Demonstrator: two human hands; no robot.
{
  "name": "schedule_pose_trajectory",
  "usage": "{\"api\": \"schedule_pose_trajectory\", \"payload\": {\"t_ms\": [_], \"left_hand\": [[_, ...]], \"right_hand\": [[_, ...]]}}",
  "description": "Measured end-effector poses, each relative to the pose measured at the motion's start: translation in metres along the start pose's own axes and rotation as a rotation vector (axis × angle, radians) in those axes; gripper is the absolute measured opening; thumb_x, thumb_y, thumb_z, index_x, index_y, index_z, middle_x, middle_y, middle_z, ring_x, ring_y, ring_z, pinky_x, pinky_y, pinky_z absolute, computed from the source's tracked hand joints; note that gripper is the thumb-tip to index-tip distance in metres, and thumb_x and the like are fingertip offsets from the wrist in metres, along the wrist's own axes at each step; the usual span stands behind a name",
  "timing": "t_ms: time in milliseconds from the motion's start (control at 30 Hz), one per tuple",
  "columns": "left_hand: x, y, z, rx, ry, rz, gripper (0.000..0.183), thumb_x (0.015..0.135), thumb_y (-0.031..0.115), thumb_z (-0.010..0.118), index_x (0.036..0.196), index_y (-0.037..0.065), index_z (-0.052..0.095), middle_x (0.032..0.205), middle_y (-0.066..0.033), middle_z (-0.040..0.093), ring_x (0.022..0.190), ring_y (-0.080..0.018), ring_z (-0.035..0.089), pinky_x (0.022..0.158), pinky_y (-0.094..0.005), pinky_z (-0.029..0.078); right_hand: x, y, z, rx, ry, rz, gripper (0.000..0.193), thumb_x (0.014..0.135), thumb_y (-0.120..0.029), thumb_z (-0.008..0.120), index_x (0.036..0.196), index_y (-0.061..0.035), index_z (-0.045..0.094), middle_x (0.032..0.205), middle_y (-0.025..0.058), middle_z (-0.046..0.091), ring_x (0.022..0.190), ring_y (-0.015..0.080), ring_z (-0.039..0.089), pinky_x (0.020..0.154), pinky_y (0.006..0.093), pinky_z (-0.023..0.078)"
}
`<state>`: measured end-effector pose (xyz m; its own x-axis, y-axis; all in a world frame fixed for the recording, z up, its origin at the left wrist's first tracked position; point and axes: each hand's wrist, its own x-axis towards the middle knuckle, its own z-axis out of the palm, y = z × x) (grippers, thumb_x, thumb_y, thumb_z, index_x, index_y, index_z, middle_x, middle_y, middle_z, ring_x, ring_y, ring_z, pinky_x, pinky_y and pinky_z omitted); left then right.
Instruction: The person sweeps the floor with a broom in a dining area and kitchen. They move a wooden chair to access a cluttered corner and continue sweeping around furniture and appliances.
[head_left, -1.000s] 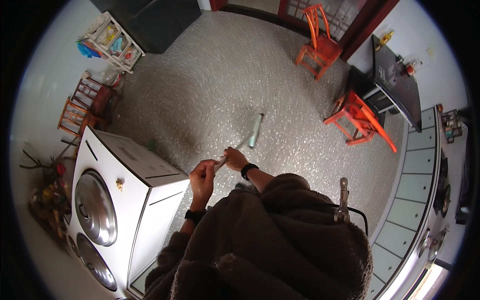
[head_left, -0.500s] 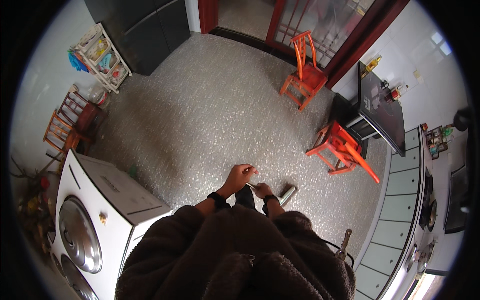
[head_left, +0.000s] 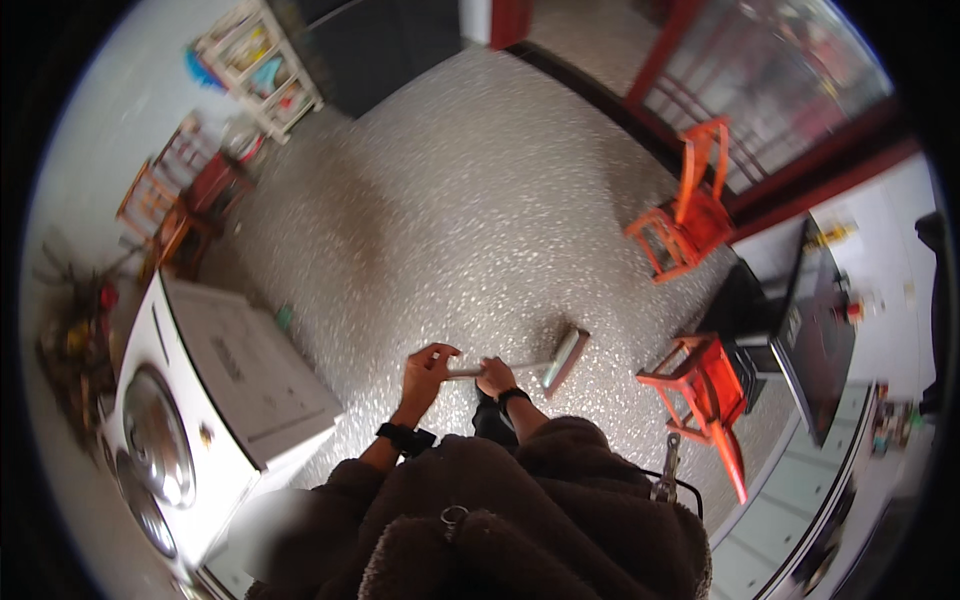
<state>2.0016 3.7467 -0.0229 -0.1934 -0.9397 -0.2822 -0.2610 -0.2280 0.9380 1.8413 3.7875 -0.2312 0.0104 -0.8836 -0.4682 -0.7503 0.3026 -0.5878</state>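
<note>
A broom with a pale handle (head_left: 465,373) slants down to the right in front of me. Its wide, light grey-green head (head_left: 567,362) is low over the speckled floor; whether it touches is hard to tell. At the upper end of the handle is my left hand (head_left: 427,370), its fingers curled about it and a dark band on the wrist. Farther down the handle my right hand (head_left: 495,377) is closed round it, also with a dark wristband. Part of the handle is hidden by my fingers.
Two red chairs (head_left: 697,220) (head_left: 705,385) stand to the right, by a black table (head_left: 815,330) and pale cabinets (head_left: 810,515). On the left are a white stove unit (head_left: 235,350) with metal lids, wooden chairs (head_left: 185,215) and a white shelf rack (head_left: 262,70). A dark cabinet (head_left: 385,50) stands behind.
The view has turned, so the room's things appear shifted. My hands have moved apart along the handle, and the broom head shows farther forward with more of the handle visible.
</note>
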Motion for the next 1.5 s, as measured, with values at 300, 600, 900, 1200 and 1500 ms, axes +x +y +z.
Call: {"api": "schedule_pose_trajectory", "payload": {"t_ms": [300,600,900,1200,1500], "left_hand": [[-0.097,0.008,-0.062,-0.096,0.785,-0.091,0.027,0.096,0.026,0.057,0.091,0.001,0.067,0.060,0.0068,0.045,0.055,-0.0018,0.035,0.048,-0.0218,0.026],[-0.211,0.033,0.002,-0.243,1.279,0.003,0.025,0.097,0.023,0.055,0.090,0.001,0.065,0.061,0.0079,0.045,0.055,-0.0015,0.036,0.049,-0.0207,0.026],[-0.348,0.093,0.102,-0.197,1.589,-0.140,0.024,0.097,0.020,0.054,0.094,-0.002,0.064,0.059,0.0066,0.042,0.053,-0.0020,0.033,0.048,-0.0208,0.023],[-0.248,0.089,0.110,-0.395,1.583,-0.313,0.015,0.095,0.004,0.049,0.101,-0.001,0.062,0.067,0.0034,0.053,0.057,-0.0018,0.037,0.048,-0.0204,0.026],[-0.085,0.077,-0.007,-0.462,1.496,-0.189,0.018,0.097,0.009,0.046,0.101,0.001,0.061,0.062,0.0064,0.045,0.054,-0.0021,0.036,0.049,-0.0202,0.026]], "right_hand": [[0.045,-0.152,0.055,-0.148,-0.376,-0.616,0.022,0.081,-0.025,0.064,0.089,-0.0046,0.061,0.097,0.0213,0.058,0.089,0.0407,0.059,0.077,0.0483,0.049],[-0.051,-0.197,0.076,-0.075,-0.650,-1.141,0.027,0.086,-0.024,0.060,0.074,-0.0001,0.055,0.081,0.0193,0.058,0.079,0.0383,0.059,0.071,0.0445,0.047],[-0.213,-0.152,0.067,-0.425,-1.369,-1.453,0.013,0.071,-0.015,0.058,0.073,-0.0042,0.064,0.068,0.0188,0.063,0.067,0.0335,0.064,0.060,0.0450,0.049],[-0.164,-0.128,0.065,-0.370,-1.999,-1.454,0.038,0.071,-0.010,0.060,0.109,-0.0093,0.061,0.093,0.0135,0.067,0.086,0.0284,0.061,0.076,0.0409,0.048],[0.057,-0.254,0.044,-0.712,-1.547,-1.446,0.014,0.069,-0.011,0.060,0.081,-0.0058,0.065,0.079,0.0183,0.066,0.078,0.0373,0.064,0.067,0.0464,0.048]]}}
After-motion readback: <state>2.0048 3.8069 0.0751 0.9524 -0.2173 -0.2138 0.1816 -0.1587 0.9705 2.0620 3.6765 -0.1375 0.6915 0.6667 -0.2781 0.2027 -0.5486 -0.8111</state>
